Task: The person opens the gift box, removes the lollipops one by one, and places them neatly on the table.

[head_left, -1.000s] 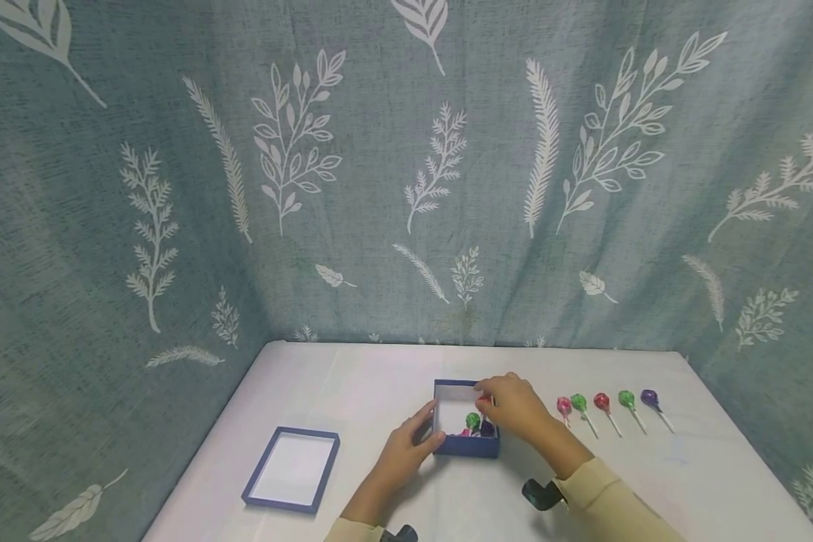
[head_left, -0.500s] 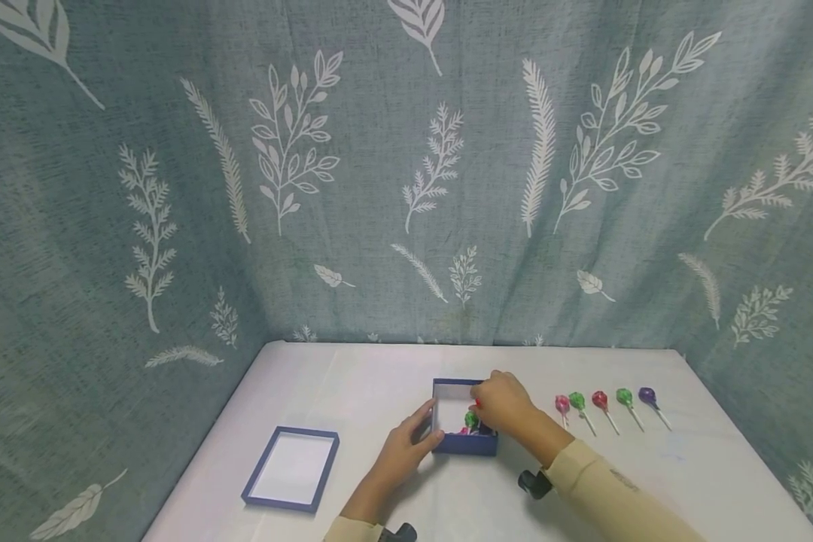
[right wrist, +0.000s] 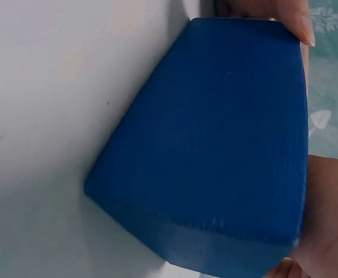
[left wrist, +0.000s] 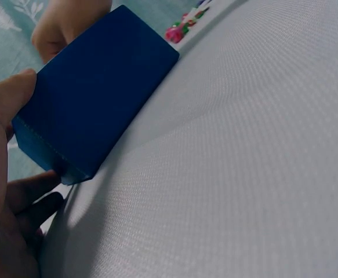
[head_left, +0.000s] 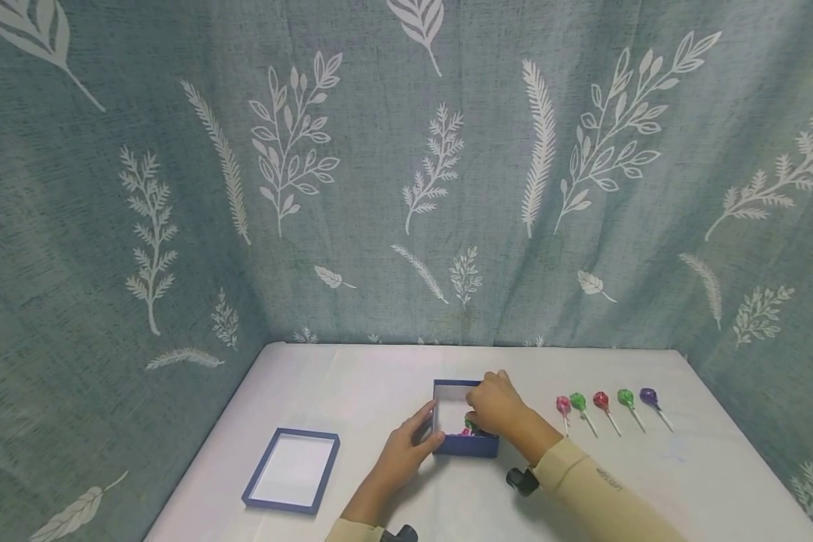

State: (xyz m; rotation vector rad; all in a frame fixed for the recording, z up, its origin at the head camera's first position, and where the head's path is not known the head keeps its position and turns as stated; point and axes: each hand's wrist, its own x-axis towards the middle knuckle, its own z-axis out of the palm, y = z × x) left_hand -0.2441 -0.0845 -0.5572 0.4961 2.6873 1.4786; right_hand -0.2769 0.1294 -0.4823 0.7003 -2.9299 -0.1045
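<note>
A blue box (head_left: 466, 446) with a white inside sits on the table, its top open. My left hand (head_left: 401, 453) holds its left side, thumb at the front corner; the left wrist view shows the thumb (left wrist: 12, 92) on the upper edge and fingers at the lower corner. My right hand (head_left: 501, 410) reaches over the right wall into the box, fingers curled downward. The red lollipop it carried a moment ago is hidden beneath the hand. Near the box's front, a green lollipop (head_left: 469, 424) and a pink one (head_left: 465, 432) show partly. Blue walls hide the contents in both wrist views.
Several wrapped lollipops stand in a row right of the box: pink (head_left: 564, 405), green (head_left: 579, 401), red (head_left: 601, 400), another green (head_left: 625, 397) and purple (head_left: 648, 396). A blue-rimmed box lid (head_left: 291, 470) lies at the left, white inside up. A patterned curtain (head_left: 379, 188) surrounds the table.
My right hand has moved slightly left and deeper into the box, its wrist swinging left. The red lollipop under it has gone out of sight. My left hand stays on the box.
</note>
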